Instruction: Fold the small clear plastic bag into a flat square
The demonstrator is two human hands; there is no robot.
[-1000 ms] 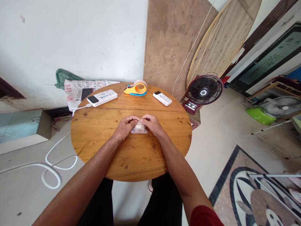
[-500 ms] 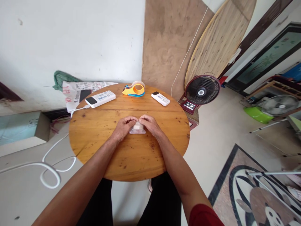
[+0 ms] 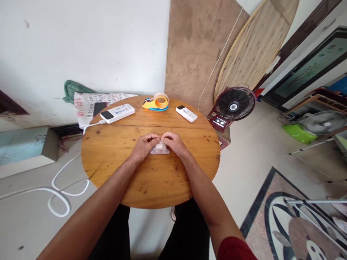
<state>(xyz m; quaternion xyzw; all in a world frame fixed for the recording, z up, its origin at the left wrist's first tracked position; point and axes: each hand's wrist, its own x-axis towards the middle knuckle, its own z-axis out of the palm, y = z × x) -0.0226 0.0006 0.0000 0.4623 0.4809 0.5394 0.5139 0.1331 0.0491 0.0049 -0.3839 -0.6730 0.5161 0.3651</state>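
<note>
A small clear plastic packet [image 3: 160,148] with something pale inside lies on the round wooden table [image 3: 151,180]. My left hand [image 3: 146,145] is at its left side, thumb and fingers closed in a pinch at the packet's far edge. From the other side my right hand [image 3: 173,142] pinches that same edge, its fingertips almost meeting those of the left. The fingers cover the packet's far end, and its exact contents are too small to make out.
Along the table's far side are a white power bank [image 3: 118,113] with a cable, an orange and blue tape dispenser [image 3: 155,103] and a smaller white device [image 3: 186,113]. A dark red fan [image 3: 234,104] stands beyond the right edge. White cable [image 3: 58,195] loops at the left.
The hands and packet keep nearly the same pose on the table. The whole view has shifted slightly, so everything appears a little further right.
</note>
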